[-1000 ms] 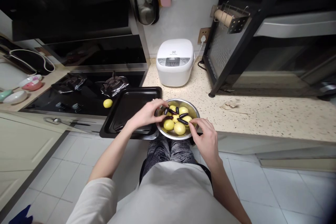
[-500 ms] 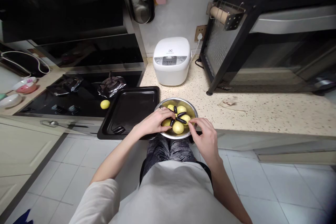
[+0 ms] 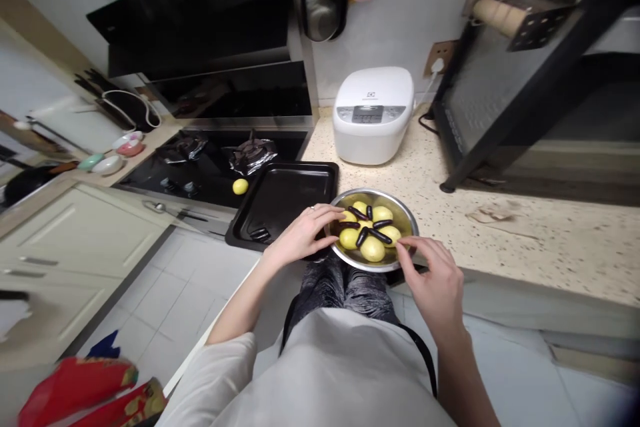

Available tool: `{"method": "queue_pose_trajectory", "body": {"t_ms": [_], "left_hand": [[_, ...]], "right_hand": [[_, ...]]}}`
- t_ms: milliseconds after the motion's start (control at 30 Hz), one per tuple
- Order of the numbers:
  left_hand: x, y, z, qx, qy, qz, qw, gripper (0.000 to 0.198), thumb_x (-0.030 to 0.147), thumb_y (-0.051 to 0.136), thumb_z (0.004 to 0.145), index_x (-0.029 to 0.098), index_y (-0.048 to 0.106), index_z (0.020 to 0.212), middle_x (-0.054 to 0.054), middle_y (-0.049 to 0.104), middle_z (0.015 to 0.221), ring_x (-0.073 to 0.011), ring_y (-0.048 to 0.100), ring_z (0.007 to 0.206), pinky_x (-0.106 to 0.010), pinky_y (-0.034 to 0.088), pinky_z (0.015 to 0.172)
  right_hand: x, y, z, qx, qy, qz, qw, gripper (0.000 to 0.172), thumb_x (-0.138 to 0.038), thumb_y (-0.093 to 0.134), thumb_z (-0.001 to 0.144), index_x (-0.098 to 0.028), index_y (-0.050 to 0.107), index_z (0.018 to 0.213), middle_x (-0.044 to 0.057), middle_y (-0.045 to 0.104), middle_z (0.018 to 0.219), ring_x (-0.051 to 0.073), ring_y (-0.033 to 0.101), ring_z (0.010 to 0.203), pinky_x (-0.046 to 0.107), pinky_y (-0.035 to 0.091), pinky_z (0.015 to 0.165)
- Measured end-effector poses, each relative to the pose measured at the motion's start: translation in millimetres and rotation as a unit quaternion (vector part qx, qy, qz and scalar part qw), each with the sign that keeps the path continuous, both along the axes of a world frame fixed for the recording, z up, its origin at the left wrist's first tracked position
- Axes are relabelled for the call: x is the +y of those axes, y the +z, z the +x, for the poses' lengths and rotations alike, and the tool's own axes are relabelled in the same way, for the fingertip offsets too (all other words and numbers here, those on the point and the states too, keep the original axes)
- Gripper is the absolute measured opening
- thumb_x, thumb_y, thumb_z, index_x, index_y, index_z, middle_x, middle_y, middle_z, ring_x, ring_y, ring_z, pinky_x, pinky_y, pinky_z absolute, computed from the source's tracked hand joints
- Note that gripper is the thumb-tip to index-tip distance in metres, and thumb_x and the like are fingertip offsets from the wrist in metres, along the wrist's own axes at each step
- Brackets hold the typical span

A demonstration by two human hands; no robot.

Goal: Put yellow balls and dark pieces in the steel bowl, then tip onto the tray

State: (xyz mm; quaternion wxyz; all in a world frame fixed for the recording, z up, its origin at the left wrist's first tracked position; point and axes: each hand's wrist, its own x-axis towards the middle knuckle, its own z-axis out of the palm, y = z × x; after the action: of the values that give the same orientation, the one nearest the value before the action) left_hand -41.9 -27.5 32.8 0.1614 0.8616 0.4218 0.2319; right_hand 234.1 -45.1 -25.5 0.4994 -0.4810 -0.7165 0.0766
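Compared with half a second earlier, the left hand (image 3: 303,233) is farther out toward the left side of the bowl (image 3: 404,215), clear of its middle. Six dark pieces (image 3: 380,235) are now exposed, fanned out between and over the lemons (image 3: 373,249). The right hand (image 3: 436,280) stays at the right rim. The view is turned left: red bags (image 3: 80,383) now show at lower left, and less of the black rack (image 3: 493,113) is in frame.

The bowl is at the front edge of the surface (image 3: 440,230), just right of the black tray (image 3: 300,190). Left grip: thumb and forefinger are spread apart over the bowl's left rim. Right grip: thumb and forefinger are at the right rim, beside a lemon; whether they pinch anything cannot be told. More dark pieces lie in the tray's near left part. A single lemon (image 3: 241,186) rests on the stove (image 3: 215,170), left of the tray.

The rice cooker (image 3: 373,140) carries an emblem and a line of lettering too small to read; its display is illegible. The printing on the bags is blurred. The left hand hides the tray's near right part. The rack is cut off by the frame.
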Motion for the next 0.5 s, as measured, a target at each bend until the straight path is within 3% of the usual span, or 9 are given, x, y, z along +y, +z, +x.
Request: {"method": "queue_pose_trajectory", "body": {"t_ms": [133,267,367,500], "left_hand": [[-22,-2.7,-54,0.045,0.151,0.006,0.987,0.031,0.027,0.063,0.1,0.023,0.063,0.131,-0.011,0.068,0.137,-0.0282,0.063,0.129,-0.048,0.048,0.113],[-41,-7.8,-106,0.15,0.3,-0.074,0.939,0.028,0.031,0.069,0.095,0.022,0.066,0.121,-0.009,0.073,0.122,-0.029,0.069,0.114,-0.043,0.054,0.099],[-47,-9.2,-124,0.201,0.354,-0.134,0.904,0.025,0.032,0.074,0.091,0.022,0.067,0.113,-0.007,0.073,0.114,-0.0269,0.07,0.107,-0.035,0.054,0.087],[-41,-10.0,-131,0.214,0.366,-0.166,0.891,0.024,0.029,0.077,0.086,0.023,0.067,0.107,-0.005,0.073,0.11,-0.0247,0.069,0.104,-0.032,0.05,0.081]], "right_hand": [[1,-0.7,-3,0.0,0.01,0.006,1.0,0.01,-0.028,0.062,0.1,-0.023,0.068,0.095,0.006,0.075,0.09,0.025,0.07,0.087,0.04,0.051,0.084],[2,-0.8,-9,-0.007,0.02,0.01,1.0,0.008,-0.027,0.063,0.1,-0.023,0.068,0.094,0.005,0.076,0.091,0.024,0.07,0.086,0.038,0.052,0.083],[2,-0.7,-11,-0.014,0.023,0.013,1.0,0.007,-0.025,0.064,0.1,-0.022,0.068,0.094,0.004,0.075,0.09,0.022,0.069,0.084,0.036,0.051,0.082],[2,0.0,-11,-0.016,0.023,0.015,0.999,0.007,-0.025,0.065,0.1,-0.022,0.068,0.095,0.004,0.075,0.09,0.022,0.07,0.085,0.036,0.051,0.082]]}}
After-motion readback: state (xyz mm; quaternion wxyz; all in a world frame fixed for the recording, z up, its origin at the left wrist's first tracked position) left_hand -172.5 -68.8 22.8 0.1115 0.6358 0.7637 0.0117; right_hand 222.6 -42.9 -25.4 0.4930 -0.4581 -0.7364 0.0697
